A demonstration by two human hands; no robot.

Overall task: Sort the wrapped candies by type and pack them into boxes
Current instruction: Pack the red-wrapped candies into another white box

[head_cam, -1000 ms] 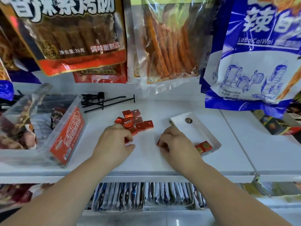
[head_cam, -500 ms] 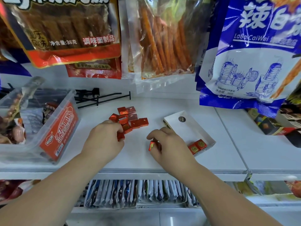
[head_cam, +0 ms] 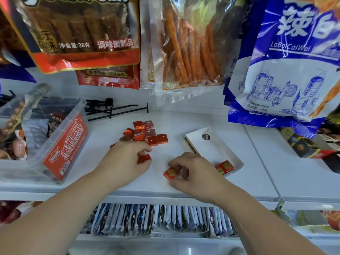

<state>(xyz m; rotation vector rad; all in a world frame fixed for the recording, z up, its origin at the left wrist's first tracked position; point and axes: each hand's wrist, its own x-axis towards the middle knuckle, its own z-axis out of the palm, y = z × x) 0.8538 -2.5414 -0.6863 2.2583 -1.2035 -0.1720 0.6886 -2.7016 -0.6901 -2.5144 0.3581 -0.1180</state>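
- my left hand (head_cam: 127, 162) is down on the white shelf (head_cam: 184, 124), fingers curled, pinching a plain red candy (head_cam: 144, 158) at the fingertips
- right hand (head_cam: 195, 170) is curled too, clamped on a gold-stamped candy (head_cam: 171, 173) between thumb and fingers, low over the shelf; can't tell if it's touching the surface
- the two hands are near each other but apart
- the loose pile of red candies (head_cam: 145, 134) sits just beyond my left hand, a dozen or so squares bunched up, some glossy, some duller
- the white box (head_cam: 217, 144) lies open just past my right hand, angled, with a small round dark sticker on its floor
- two boxed candies (head_cam: 225, 166) with the gold stamp sit side by side in its near corner
- off to the left is a clear tub (head_cam: 55, 144) with a red label, full of wrapped snacks
- black peg hooks (head_cam: 117, 111) lie flat behind the pile
- snack bags (head_cam: 184, 43) hang across the top
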